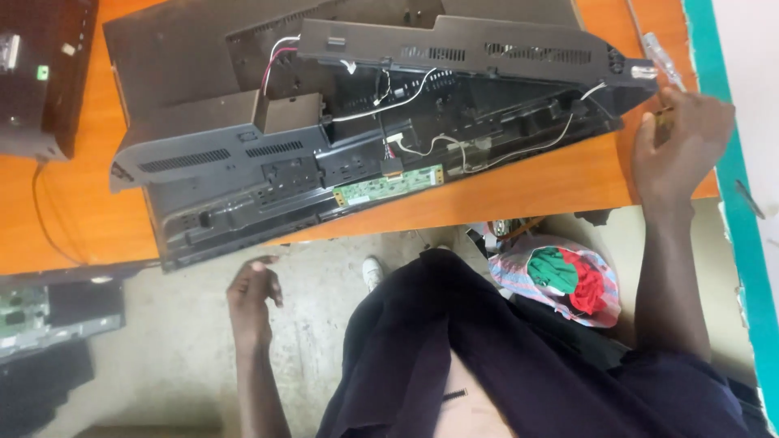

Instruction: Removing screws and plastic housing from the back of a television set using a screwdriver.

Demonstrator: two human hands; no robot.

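The opened television back panel (365, 138) lies across the orange worktop (560, 182). At its right end, the right hand (677, 142) keeps a closed grip on a clear-handled screwdriver (659, 57). The left hand (253, 296) hangs loosely open, holding nothing, just below the near edge.

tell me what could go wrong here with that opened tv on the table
1. The opened flat-screen chassis overhangs the front edge of the orange table; with the left hand off it, a nudge might tip it to the floor.
2. Loose white wires run across the open back and could snag and pull from the green circuit strip.
3. The right hand grips a screwdriver near the chassis corner; a slip might gouge it.
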